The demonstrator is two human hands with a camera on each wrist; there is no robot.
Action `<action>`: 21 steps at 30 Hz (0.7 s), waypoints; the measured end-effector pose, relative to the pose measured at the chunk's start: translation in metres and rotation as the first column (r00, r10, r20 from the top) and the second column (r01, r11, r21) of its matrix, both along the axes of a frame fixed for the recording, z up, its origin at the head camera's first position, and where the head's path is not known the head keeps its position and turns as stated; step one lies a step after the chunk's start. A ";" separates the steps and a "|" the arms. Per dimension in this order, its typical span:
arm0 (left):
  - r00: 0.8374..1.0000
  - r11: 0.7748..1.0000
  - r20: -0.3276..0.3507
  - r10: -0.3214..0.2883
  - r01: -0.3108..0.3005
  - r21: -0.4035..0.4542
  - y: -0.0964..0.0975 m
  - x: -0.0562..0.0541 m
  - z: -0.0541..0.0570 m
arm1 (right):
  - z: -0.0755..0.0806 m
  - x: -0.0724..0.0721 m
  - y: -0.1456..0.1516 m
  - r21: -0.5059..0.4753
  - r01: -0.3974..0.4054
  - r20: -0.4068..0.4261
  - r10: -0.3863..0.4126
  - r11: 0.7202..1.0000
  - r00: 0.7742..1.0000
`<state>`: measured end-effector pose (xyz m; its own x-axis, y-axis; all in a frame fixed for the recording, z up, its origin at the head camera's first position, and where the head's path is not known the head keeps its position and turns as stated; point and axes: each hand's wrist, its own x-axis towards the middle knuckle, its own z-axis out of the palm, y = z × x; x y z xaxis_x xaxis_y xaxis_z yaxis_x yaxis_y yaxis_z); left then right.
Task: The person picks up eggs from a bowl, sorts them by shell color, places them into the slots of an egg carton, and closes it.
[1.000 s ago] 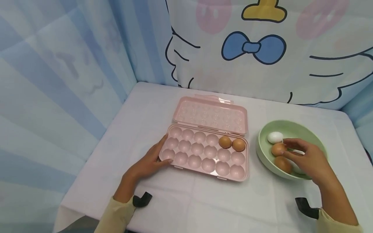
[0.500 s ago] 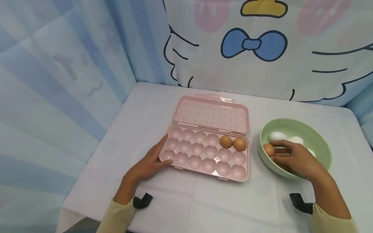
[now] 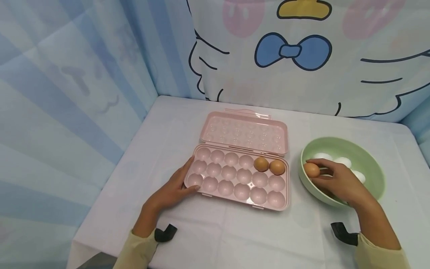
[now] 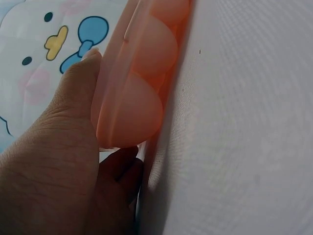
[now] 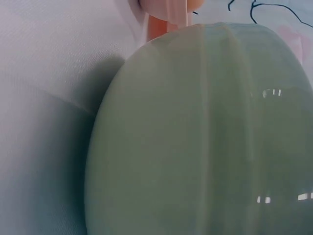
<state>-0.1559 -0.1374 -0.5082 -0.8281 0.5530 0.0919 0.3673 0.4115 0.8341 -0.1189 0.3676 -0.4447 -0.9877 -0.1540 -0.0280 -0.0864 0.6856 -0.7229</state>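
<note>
On white table (image 3: 235, 239), pink tray (image 3: 229, 172) lies open, lid (image 3: 243, 132) at its 12 o'clock. Green bowl (image 3: 366, 158) at tray's 3 o'clock, just beside. Left hand (image 3: 172, 188) grips tray near 8 o'clock, fingers (image 4: 122, 162) curled round edge. Right hand (image 3: 342, 182), partly closed, pinches brown egg (image 3: 311, 170) at bowl's 9 o'clock. Two brown eggs (image 3: 261, 164) sit in tray toward 2 o'clock; three white eggs (image 3: 343, 161) in bowl.

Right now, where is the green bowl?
In the head view, the green bowl stands on the table's right side, right of the pink egg tray; the person's right grip holds a brown egg near the bowl's left rim.
</note>
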 end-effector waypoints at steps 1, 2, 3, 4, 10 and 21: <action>1.000 1.000 0.000 0.000 0.000 -0.001 0.000 0.000 0.000 | 0.000 0.001 0.000 -0.016 0.002 -0.005 -0.002 1.000 1.000; 1.000 1.000 0.000 0.002 -0.002 -0.003 0.000 0.000 0.000 | 0.001 0.001 0.000 -0.036 0.002 -0.006 -0.002 0.999 1.000; 1.000 1.000 0.000 0.003 -0.003 -0.005 0.000 0.000 0.000 | 0.001 0.001 0.000 -0.060 0.003 -0.004 -0.003 0.998 1.000; 1.000 1.000 0.001 0.004 -0.004 -0.005 0.000 0.000 0.000 | 0.001 0.002 0.000 -0.078 0.008 0.000 -0.008 0.997 1.000; 1.000 1.000 0.011 0.006 -0.006 -0.015 0.000 0.001 0.001 | 0.005 0.004 -0.003 -0.145 0.059 -0.024 -0.063 0.988 0.998; 1.000 1.000 0.019 0.014 -0.013 -0.022 -0.001 0.002 0.003 | 0.008 0.003 -0.014 -0.168 0.140 -0.118 -0.161 0.976 0.980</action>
<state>-0.1539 -0.1379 -0.5056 -0.8370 0.5434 0.0641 0.3458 0.4345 0.8316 -0.1163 0.3532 -0.4367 -0.9933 0.0049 0.1153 -0.0914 0.5760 -0.8123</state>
